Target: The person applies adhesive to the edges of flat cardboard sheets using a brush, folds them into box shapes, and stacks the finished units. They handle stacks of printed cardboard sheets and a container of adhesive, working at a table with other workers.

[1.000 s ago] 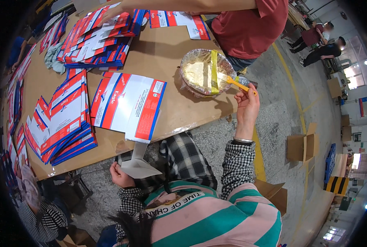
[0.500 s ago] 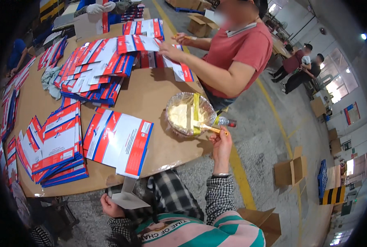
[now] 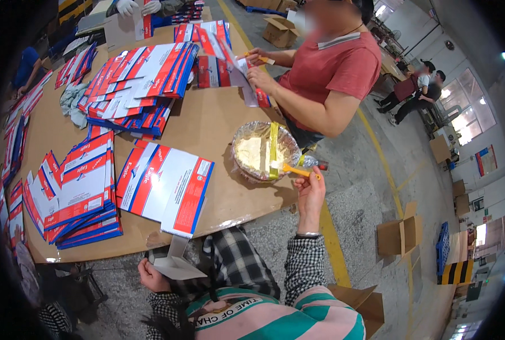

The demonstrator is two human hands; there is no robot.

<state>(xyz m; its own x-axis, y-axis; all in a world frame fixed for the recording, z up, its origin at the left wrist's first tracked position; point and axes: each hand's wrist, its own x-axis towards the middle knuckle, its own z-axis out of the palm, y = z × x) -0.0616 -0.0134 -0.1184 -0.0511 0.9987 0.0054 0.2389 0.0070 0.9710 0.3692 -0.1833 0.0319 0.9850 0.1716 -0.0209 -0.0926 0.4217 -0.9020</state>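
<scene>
Brown counter (image 3: 207, 122) behind; right fingers (image 3: 302, 184) grip a brush (image 3: 301, 170) at the bowl (image 3: 291, 144), left fingers (image 3: 148, 273) pinch a carton (image 3: 170, 184) (an overloaded brush could drip paste (image 3: 253, 152)).

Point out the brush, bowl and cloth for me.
Brush (image 3: 300, 170): head view, on its handle.
Bowl (image 3: 243, 169): head view, lower-left wall.
Cloth (image 3: 74, 104): head view, middle of its folds.

The right hand (image 3: 310, 194) reaches forward, fingers pinched; the left hand (image 3: 154, 277), further back, grips with curled fingers.
</scene>
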